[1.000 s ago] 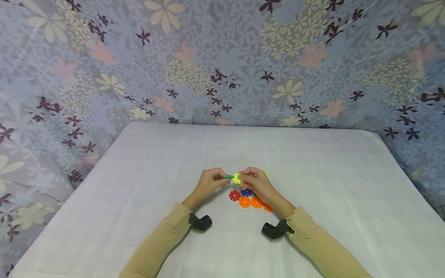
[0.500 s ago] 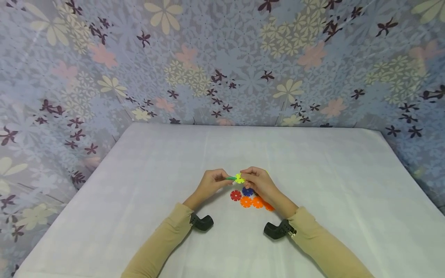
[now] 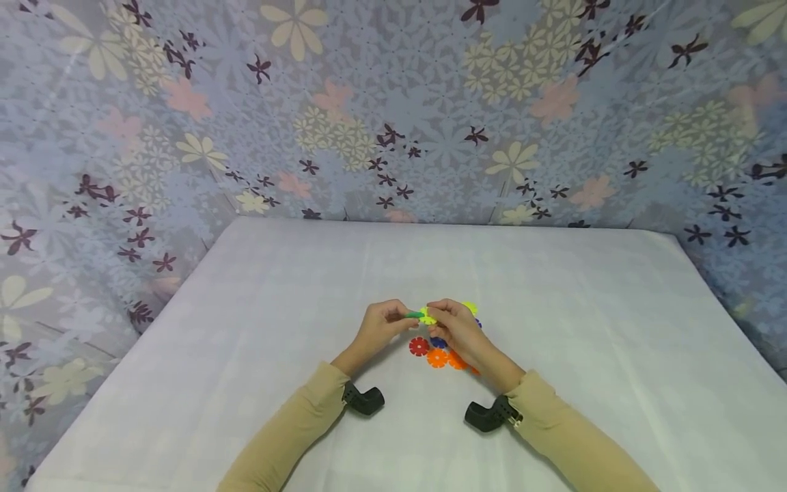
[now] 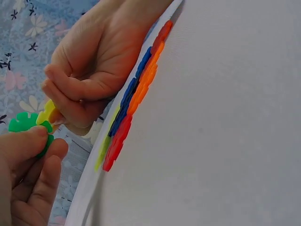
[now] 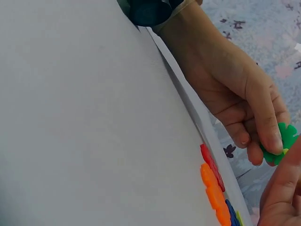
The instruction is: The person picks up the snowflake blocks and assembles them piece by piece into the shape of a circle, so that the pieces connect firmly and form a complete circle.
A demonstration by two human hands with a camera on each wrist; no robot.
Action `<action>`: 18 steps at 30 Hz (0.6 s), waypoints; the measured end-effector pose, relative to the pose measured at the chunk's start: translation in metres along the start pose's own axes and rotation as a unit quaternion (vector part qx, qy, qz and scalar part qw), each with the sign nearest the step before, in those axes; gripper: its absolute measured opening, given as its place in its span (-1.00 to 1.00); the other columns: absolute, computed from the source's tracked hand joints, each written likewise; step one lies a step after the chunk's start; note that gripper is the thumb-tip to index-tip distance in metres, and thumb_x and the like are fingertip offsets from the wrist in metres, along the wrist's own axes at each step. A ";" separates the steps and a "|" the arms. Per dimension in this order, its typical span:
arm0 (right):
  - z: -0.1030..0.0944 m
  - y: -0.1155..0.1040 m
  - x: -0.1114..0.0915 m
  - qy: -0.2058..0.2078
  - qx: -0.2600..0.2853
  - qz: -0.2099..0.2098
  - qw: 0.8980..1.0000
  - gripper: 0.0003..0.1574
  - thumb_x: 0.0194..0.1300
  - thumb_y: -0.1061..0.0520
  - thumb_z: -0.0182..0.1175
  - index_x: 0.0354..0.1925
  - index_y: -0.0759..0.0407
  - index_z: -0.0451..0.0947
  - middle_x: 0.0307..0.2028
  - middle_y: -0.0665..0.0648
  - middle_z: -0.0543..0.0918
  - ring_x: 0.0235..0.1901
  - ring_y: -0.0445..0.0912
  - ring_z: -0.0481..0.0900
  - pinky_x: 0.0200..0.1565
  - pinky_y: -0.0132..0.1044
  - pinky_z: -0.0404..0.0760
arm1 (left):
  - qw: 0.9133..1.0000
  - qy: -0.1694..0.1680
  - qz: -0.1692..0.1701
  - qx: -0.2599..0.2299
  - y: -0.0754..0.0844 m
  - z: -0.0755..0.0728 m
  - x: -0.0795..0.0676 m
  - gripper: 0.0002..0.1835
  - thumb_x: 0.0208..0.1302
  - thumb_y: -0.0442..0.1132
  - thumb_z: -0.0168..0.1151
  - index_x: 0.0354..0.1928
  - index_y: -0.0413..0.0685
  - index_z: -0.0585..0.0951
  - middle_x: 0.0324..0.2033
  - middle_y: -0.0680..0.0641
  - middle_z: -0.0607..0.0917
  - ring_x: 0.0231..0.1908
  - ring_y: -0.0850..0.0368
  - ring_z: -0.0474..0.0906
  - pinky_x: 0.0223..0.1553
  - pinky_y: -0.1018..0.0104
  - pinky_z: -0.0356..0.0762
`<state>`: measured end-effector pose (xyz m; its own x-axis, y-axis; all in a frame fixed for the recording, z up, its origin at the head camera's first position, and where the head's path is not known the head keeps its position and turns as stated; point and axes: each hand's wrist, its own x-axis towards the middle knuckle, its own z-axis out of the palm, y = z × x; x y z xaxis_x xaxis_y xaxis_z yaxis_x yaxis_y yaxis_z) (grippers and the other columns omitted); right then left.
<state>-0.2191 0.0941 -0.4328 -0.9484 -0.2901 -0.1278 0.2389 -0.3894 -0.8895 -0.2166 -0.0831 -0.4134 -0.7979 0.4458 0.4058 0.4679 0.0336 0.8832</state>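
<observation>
My left hand [image 3: 382, 326] pinches a green notched plastic disc [image 4: 23, 122] between thumb and fingers, edge-on to the head view. Facing it, my right hand [image 3: 461, 331] pinches a yellow notched disc [image 3: 425, 316] at its right side. The two discs meet at their edges above the table; fingers hide how deeply their slots engage. In the left wrist view, the yellow disc [image 4: 46, 114] is mostly covered by the right fingertips. Seen from the right wrist, green petals [image 5: 288, 133] stick out past the left thumb.
Beneath the right hand lie flat discs on the white-covered table [image 3: 295, 294]: a red disc [image 3: 419, 346], orange discs [image 3: 437, 358], a blue disc [image 3: 438, 342] and a yellow-green disc [image 3: 471, 307]. The right forearm partly covers them. A floral cloth [image 3: 393, 102] hangs behind the table.
Both hands stay together with their discs, shifting only slightly. The right hand has tilted a little, and more of the yellow-green and blue discs behind it now shows.
</observation>
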 end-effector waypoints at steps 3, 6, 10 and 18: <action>-0.001 -0.002 -0.001 -0.006 -0.023 -0.011 1.000 -0.82 0.34 0.30 -0.09 -0.15 0.45 0.28 -0.44 0.15 0.46 -0.64 -0.20 0.51 -0.49 -0.50 0.48 | 1.000 0.008 -0.005 0.016 0.001 0.001 0.000 -0.95 0.07 -0.56 0.17 -0.47 -0.48 0.51 -0.48 -0.32 0.60 -0.42 -0.17 0.57 -0.36 0.30 0.50; -0.003 -0.003 -0.002 -0.020 -0.052 -0.034 0.998 -0.78 0.34 0.30 -0.08 -0.13 0.50 0.28 -0.44 0.17 0.49 -0.62 -0.20 0.52 -0.48 -0.48 0.49 | 1.000 0.005 -0.004 0.014 0.001 0.002 0.000 -0.95 0.08 -0.56 0.16 -0.38 -0.47 0.54 -0.42 -0.30 0.61 -0.37 -0.07 0.57 -0.31 0.30 0.50; -0.001 -0.001 0.000 -0.047 -0.074 -0.054 0.995 -0.70 0.33 0.29 -0.05 -0.08 0.55 0.29 -0.42 0.17 0.51 -0.59 -0.20 0.53 -0.46 -0.45 0.51 | 1.000 -0.007 0.010 -0.006 -0.001 0.000 -0.001 -0.85 0.09 -0.59 0.13 -0.25 -0.52 0.54 -0.30 -0.34 0.59 -0.28 -0.01 0.55 -0.23 0.24 0.49; -0.007 -0.003 -0.003 -0.006 -0.311 -0.166 0.936 -0.77 0.29 0.21 0.05 -0.18 0.38 0.47 -0.43 0.16 0.55 -0.62 -0.14 0.43 -0.53 -0.37 0.44 | 0.995 0.028 -0.079 -0.062 -0.004 0.002 0.001 -0.80 0.12 -0.54 0.10 -0.19 -0.54 0.52 -0.27 -0.29 0.61 -0.28 0.10 0.54 -0.20 0.26 0.46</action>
<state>-0.2185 0.1023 -0.4327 -0.9457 -0.2537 0.2031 -0.2398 0.1233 -0.9629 -0.2190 -0.0811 -0.4167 -0.8793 0.3933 0.2686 0.2872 -0.0120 0.9578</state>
